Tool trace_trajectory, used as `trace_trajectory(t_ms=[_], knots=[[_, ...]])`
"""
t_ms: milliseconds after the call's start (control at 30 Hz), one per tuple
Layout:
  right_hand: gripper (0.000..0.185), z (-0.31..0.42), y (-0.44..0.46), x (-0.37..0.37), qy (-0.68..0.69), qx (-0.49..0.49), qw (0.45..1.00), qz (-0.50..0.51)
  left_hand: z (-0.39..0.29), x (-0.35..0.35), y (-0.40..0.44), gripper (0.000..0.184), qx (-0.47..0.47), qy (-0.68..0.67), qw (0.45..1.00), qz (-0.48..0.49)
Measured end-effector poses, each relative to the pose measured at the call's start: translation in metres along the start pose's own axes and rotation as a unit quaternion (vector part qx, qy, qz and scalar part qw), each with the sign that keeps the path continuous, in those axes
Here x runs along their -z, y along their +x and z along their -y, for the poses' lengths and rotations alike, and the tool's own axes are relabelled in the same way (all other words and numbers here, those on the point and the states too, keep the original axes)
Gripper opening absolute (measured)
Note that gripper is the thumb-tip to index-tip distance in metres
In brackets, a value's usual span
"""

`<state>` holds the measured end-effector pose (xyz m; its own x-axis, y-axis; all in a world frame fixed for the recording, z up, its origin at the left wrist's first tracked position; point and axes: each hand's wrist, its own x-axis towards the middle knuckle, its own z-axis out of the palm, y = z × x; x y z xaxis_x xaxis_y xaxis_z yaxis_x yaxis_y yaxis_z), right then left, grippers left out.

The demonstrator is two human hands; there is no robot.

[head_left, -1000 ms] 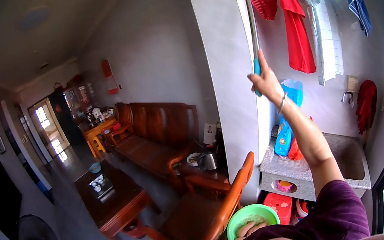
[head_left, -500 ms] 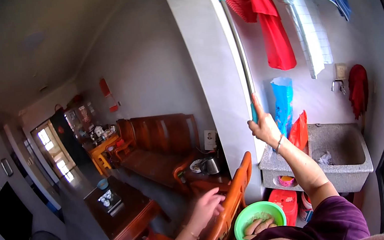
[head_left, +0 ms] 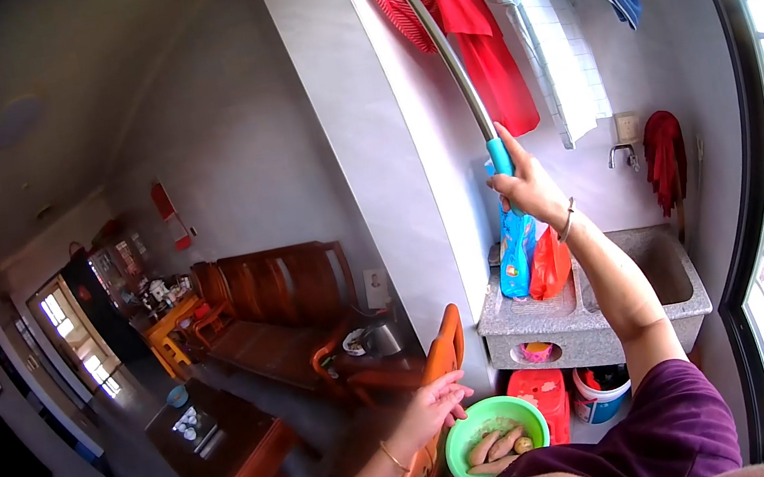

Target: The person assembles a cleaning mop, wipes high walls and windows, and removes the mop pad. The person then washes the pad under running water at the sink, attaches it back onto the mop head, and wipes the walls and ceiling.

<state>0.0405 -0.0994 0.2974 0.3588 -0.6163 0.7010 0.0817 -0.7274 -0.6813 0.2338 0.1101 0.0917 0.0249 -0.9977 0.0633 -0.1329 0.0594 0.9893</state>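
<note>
Above the speckled grey stone sink (head_left: 583,342), the right hand (head_left: 529,188) is gripping a silver metal pole (head_left: 447,54) with turquoise ends. Left of this sink, the left hand (head_left: 428,411) is hanging loosely open.

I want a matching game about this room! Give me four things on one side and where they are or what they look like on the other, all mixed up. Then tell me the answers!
Things:
1. pole
2. bowl
3. tap
4. red bag

Clues:
A. on the wall, above the sink
B. green, with brown vegetables inside
C. resting on the flat part of the sink
D. held in the right hand

Right pairs: 1-D, 2-B, 3-A, 4-C
</note>
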Motion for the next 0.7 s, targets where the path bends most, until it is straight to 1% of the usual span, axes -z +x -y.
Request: trace_trajectory(t_ms=[33, 67, 100, 167, 233, 300, 333, 367, 400, 433, 500, 533, 600, 633, 667, 700], knots=[[0.083, 0.001, -0.003, 0.000, 0.062, 0.006, 0.998, -0.004, 0.001, 0.000, -0.001, 0.039, -0.007, -0.005, 1.000, -0.004], [0.084, -0.015, -0.013, -0.002, 0.187, 0.025, 0.982, 0.023, 0.000, 0.002, -0.002, 0.039, -0.009, -0.006, 1.000, -0.005], [0.087, -0.015, -0.033, -0.005, 0.247, 0.009, 0.968, 0.043, 0.000, 0.004, -0.004, 0.039, -0.018, -0.007, 1.000, -0.012], [0.093, -0.021, -0.076, -0.022, 0.304, -0.029, 0.950, 0.063, 0.000, 0.007, -0.008, 0.040, -0.022, -0.010, 0.999, -0.022], [0.099, -0.029, -0.121, -0.035, 0.398, -0.068, 0.910, 0.098, -0.003, 0.013, -0.009, 0.040, -0.043, -0.013, 0.998, -0.044], [0.108, -0.040, -0.163, -0.052, 0.511, -0.109, 0.840, 0.146, -0.011, 0.016, -0.007, 0.042, -0.043, -0.005, 0.998, -0.042], [0.109, -0.041, -0.182, -0.057, 0.534, -0.129, 0.818, 0.174, -0.023, 0.013, -0.004, 0.043, -0.068, -0.011, 0.996, -0.050], [0.104, -0.037, -0.198, -0.060, 0.552, -0.139, 0.794, 0.213, -0.037, 0.012, 0.002, 0.044, -0.098, -0.017, 0.993, -0.058], [0.094, -0.044, -0.209, -0.065, 0.587, -0.117, 0.761, 0.252, -0.049, 0.014, 0.009, 0.048, -0.123, 0.011, 0.992, -0.029], [0.078, -0.044, -0.220, -0.067, 0.658, -0.149, 0.690, 0.262, -0.062, 0.013, 0.014, 0.048, -0.123, 0.015, 0.992, -0.030], [0.061, -0.064, -0.232, -0.070, 0.676, -0.147, 0.638, 0.339, -0.091, 0.004, 0.028, 0.051, -0.216, 0.063, 0.974, -0.012], [0.061, -0.060, -0.234, -0.070, 0.675, -0.144, 0.639, 0.339, -0.104, -0.002, 0.033, 0.051, -0.218, 0.065, 0.974, -0.011], [0.051, -0.050, -0.240, -0.068, 0.693, -0.183, 0.624, 0.311, -0.129, -0.015, 0.042, 0.059, -0.299, 0.040, 0.953, -0.011], [0.051, -0.048, -0.241, -0.069, 0.693, -0.182, 0.623, 0.313, -0.141, -0.021, 0.045, 0.059, -0.300, 0.041, 0.953, -0.012], [0.030, -0.047, -0.244, -0.069, 0.703, -0.208, 0.610, 0.302, -0.152, -0.027, 0.047, 0.059, -0.313, -0.012, 0.950, 0.014], [0.022, -0.047, -0.248, -0.070, 0.711, -0.232, 0.597, 0.289, -0.162, -0.032, 0.052, 0.060, -0.326, -0.065, 0.942, 0.042]])
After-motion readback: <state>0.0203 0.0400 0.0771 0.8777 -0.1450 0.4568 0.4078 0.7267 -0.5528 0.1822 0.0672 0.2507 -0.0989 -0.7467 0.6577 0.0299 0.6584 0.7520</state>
